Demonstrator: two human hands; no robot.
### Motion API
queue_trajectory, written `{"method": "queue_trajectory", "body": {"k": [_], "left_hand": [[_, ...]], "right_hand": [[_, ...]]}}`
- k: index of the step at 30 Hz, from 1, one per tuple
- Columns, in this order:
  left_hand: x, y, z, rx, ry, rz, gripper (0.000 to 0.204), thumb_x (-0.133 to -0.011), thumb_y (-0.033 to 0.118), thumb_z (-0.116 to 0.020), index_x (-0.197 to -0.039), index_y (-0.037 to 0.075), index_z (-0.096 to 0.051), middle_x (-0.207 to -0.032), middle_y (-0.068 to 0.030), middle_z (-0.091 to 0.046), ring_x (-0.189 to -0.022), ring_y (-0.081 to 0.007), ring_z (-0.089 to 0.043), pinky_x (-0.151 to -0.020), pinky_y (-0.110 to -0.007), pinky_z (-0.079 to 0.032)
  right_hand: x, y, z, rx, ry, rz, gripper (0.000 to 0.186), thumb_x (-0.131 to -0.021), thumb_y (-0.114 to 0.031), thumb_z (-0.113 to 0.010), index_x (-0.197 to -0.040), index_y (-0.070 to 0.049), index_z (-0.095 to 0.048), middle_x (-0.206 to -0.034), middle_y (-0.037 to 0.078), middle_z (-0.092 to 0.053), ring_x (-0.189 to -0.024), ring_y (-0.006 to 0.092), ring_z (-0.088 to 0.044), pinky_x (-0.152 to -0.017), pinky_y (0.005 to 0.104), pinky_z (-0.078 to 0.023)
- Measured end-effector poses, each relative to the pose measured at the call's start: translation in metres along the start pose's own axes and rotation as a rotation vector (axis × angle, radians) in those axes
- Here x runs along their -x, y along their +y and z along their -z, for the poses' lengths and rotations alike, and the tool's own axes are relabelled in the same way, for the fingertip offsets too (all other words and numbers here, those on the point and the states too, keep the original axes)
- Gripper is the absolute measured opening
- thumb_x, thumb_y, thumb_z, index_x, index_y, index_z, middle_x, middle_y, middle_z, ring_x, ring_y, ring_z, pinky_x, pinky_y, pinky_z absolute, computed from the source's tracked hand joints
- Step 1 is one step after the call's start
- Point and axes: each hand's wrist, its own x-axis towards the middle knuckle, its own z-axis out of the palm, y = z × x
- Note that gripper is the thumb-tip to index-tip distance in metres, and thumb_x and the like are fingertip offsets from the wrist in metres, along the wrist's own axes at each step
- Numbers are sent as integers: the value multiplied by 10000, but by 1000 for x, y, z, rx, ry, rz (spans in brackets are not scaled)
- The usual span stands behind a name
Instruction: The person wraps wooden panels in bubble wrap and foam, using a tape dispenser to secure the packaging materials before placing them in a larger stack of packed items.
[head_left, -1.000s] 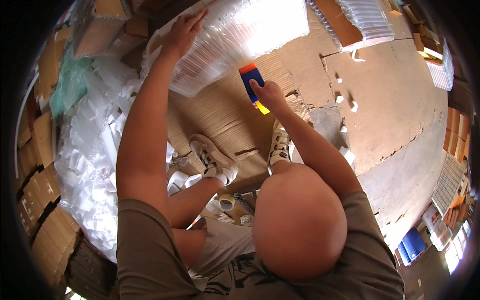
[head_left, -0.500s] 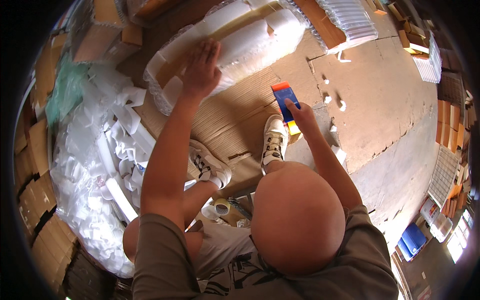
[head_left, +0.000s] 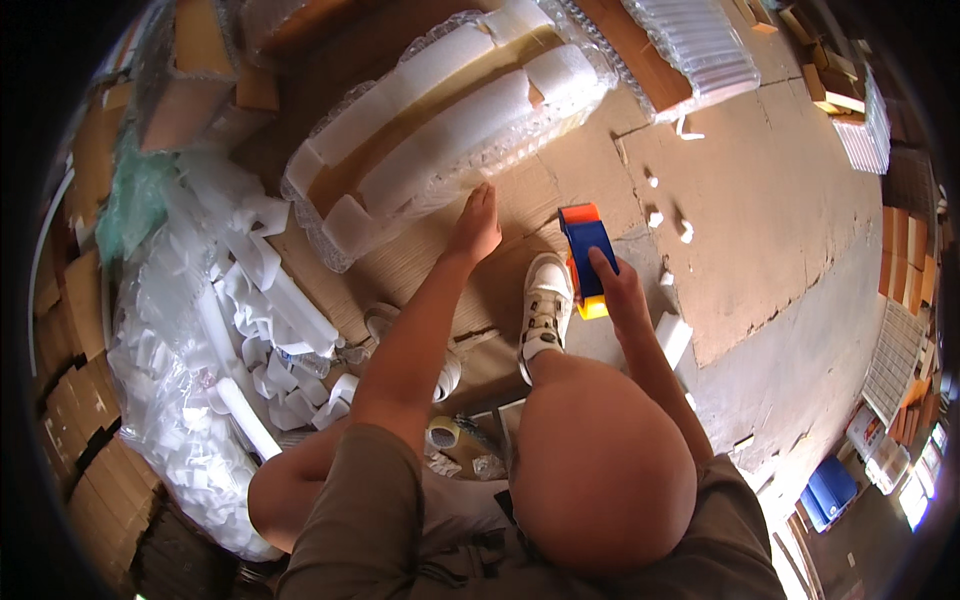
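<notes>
A long package [head_left: 430, 120] in bubble wrap, padded with white foam strips around a brown middle, lies on cardboard ahead of me. My left hand [head_left: 474, 228] is at its near edge, fingers stretched out and close together, seen from the side. Whether the fingertips touch the wrap is hard to tell; I see nothing held there. In my right hand [head_left: 622, 283] is a blue tape dispenser [head_left: 592, 258] with an orange far end and a yellow near end. My thumb lies on top of it, just right of my shoe [head_left: 546, 305].
A heap of white foam scraps and clear plastic [head_left: 190, 400] lies at the left. Wrapped cartons [head_left: 190, 90] stand at the far left, another wrapped package [head_left: 690, 60] at the far right. Small foam bits [head_left: 655, 218] dot the floor. A tape roll [head_left: 443, 432] sits between my legs.
My left hand has come off the top of the package and moved right and nearer to me. My right hand with the tape dispenser has moved slightly nearer, and the dispenser has turned.
</notes>
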Motion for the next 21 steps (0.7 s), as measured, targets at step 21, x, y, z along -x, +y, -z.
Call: {"method": "queue_trajectory", "body": {"k": [21], "left_hand": [[85, -103, 156, 887, 564, 908, 777, -1035, 529, -536, -1562, 9, -301, -1472, -203, -451, -1357, -303, -456, -1175, -453, -335]], "right_hand": [[38, -37, 4, 31, -151, 98, 432, -1016, -440, -644, -1075, -15, -693, -855, 52, -699, -706, 124, -652, -664, 278, -514]]}}
